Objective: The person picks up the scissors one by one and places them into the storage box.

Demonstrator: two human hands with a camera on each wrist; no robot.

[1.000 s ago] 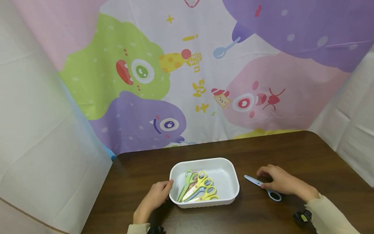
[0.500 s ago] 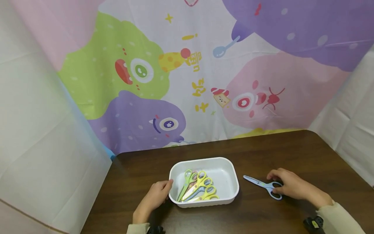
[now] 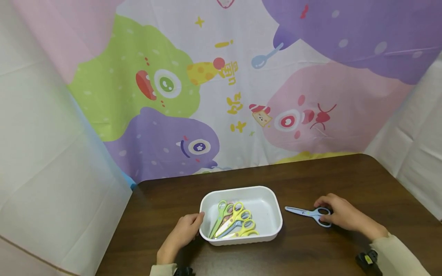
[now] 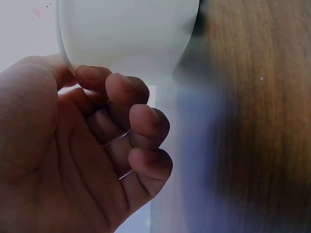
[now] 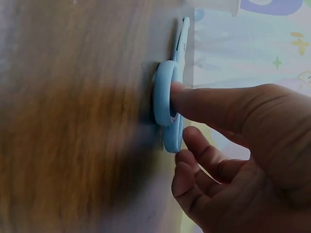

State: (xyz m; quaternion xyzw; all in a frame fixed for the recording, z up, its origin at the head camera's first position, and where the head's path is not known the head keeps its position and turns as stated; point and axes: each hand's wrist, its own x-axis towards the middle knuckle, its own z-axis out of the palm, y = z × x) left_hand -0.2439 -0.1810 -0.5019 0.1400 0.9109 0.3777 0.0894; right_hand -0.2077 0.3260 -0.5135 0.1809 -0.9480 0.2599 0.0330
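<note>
A white plastic bin [image 3: 267, 214] stands on the table with several children's scissors in it, green, yellow, blue and pinkish. My left hand [image 3: 184, 231] grips its left end, the thumb at the rim and the fingers curled against the outside of the wall [image 4: 129, 34]. To the right of the bin, light blue scissors [image 3: 308, 213] lie nearly flat, blades pointing at the bin. My right hand [image 3: 342, 214] holds them by the handles. In the right wrist view the thumb reaches into one finger loop [image 5: 163, 94], and curled fingers [image 5: 187, 177] meet the other loop.
The dark brown wooden table [image 3: 241, 176] reaches back to a cloth [image 3: 238, 84] printed with cartoon monsters. White cloth walls [image 3: 62, 153] rise on the left and right. A small black camera [image 3: 367, 262] is worn on the right wrist.
My right hand drew back toward the handles, then moved a little left with the blue scissors, which turned and slid nearer the bin. My left hand and the bin stayed put.
</note>
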